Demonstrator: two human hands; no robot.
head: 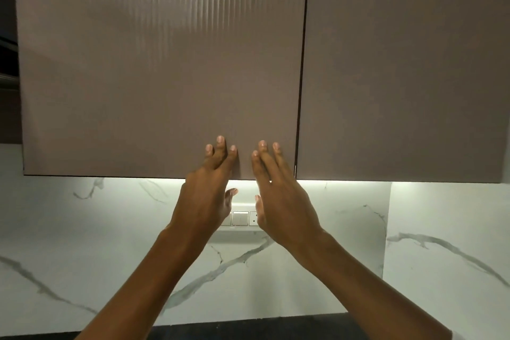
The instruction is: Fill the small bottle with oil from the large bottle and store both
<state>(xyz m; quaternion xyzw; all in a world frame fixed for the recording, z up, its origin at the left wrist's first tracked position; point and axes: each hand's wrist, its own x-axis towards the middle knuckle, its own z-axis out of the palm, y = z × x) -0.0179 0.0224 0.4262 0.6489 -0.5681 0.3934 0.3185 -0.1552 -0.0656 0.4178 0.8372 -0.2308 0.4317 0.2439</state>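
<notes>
Both hands are up at the wall cabinet. Your left hand (209, 188) and right hand (278, 196) lie side by side, close but apart, on the lower part of the left cabinet door (154, 77), near the seam with the neighbouring door (400, 63). The fingers (220, 146) of each hand are straight and laid against the ribbed panel, with the thumbs hanging below its bottom edge. Neither hand holds anything.

Neither the small bottle nor the large bottle is in view, so you cannot tell whether they sit behind this door or elsewhere.

The door looks flush with its neighbour and shows no handle. I read this as either a press to release it or the closing push, and I cannot say which. Either way, push squarely with even pressure from both hands, then ease off gently rather than slapping the panel. If the door is to open, hook your fingertips under the bottom edge and swing it clear of your head. Mind the switch plate (240, 218) on the marble wall (82, 229) behind your hands as you lower them.
</notes>
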